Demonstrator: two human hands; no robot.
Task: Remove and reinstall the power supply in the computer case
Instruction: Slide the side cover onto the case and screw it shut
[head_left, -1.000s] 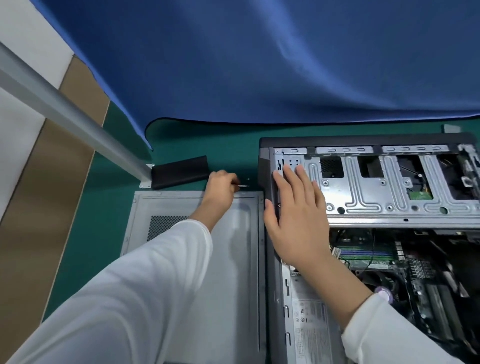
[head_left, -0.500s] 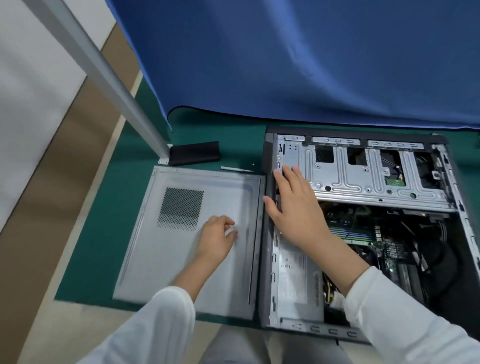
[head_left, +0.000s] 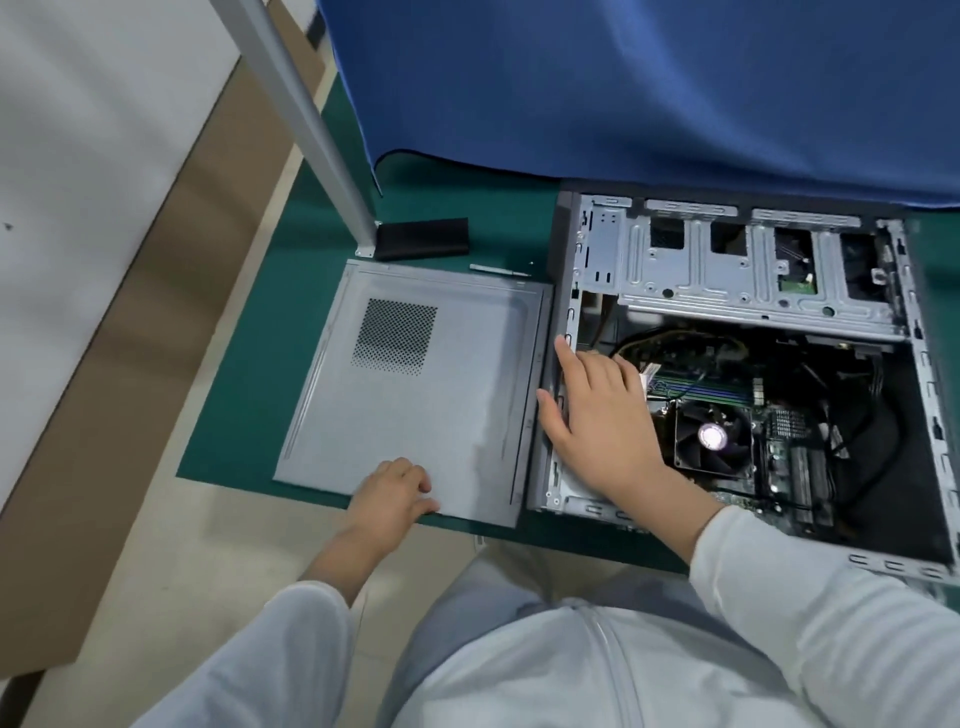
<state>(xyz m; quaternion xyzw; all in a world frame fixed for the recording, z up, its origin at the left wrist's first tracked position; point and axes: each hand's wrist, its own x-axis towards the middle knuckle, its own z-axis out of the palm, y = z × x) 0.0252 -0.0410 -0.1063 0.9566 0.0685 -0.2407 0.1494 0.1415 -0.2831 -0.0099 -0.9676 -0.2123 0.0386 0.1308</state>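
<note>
Two hands reach out from white sleeves over a green mat (head_left: 249, 415). Nearest us, the left hand (head_left: 390, 493) rests on the near edge of a detached grey side panel (head_left: 415, 395) lying flat, fingers loosely curled and holding nothing. Just right of the panel, we see the right hand (head_left: 597, 415) laid with straight fingers on the left wall of the open computer case (head_left: 727, 374), over its near-left corner; we cannot see the power supply beneath it. Deeper inside sit a CPU fan (head_left: 712, 436) and a silver drive cage (head_left: 727, 270). Beyond the panel lie a slim screwdriver (head_left: 498, 270) and a black block (head_left: 422, 239), before a blue cloth (head_left: 623, 93).
</note>
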